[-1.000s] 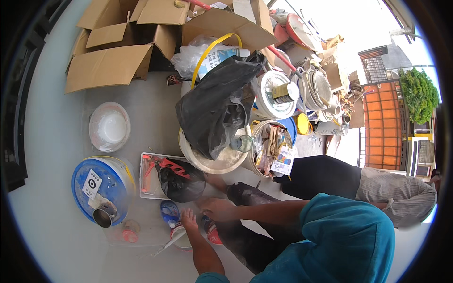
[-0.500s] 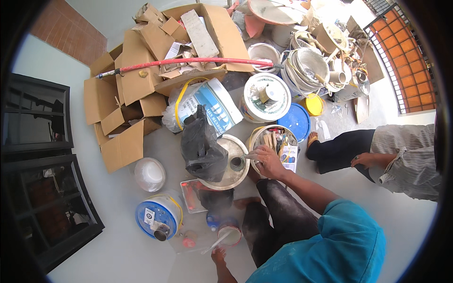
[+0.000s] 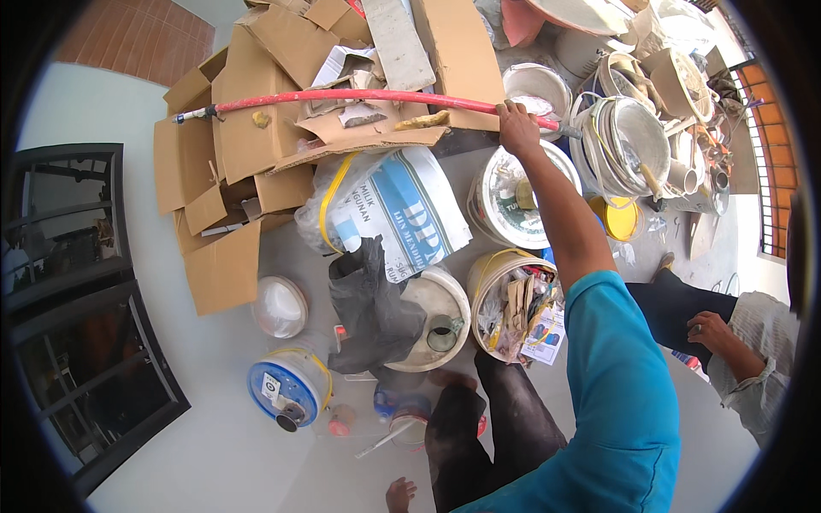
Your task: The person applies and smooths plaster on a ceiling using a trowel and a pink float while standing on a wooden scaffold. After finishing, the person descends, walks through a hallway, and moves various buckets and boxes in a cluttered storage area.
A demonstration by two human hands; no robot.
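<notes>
My right hand [image 3: 518,128] reaches up and is closed round a long red pole [image 3: 308,94] that lies across flattened cardboard boxes [image 3: 256,137]. Its grip is near the pole's right end, beside a white bucket [image 3: 536,81]. Below that hand sit a lidded white pail [image 3: 496,197] and an open bucket of mixed scraps [image 3: 505,312]. Low at the bottom, my left hand [image 3: 400,494] hangs with fingers loosely apart and nothing in them, below a small paint can [image 3: 409,427] with a pale stick [image 3: 380,443] across it.
Stacked dirty buckets [image 3: 629,141] crowd the upper right. A black bag [image 3: 368,299] lies over a dusty pail [image 3: 436,286]; a blue-lidded pail [image 3: 282,385] stands lower left, near a dark window [image 3: 68,214]. Another person's hand [image 3: 718,338] and dark-trousered leg show at right.
My right hand has risen from low by the paint cans, past the middle pails, onto the red pole. My left hand has moved down, away from the pale stick. The view has shifted.
</notes>
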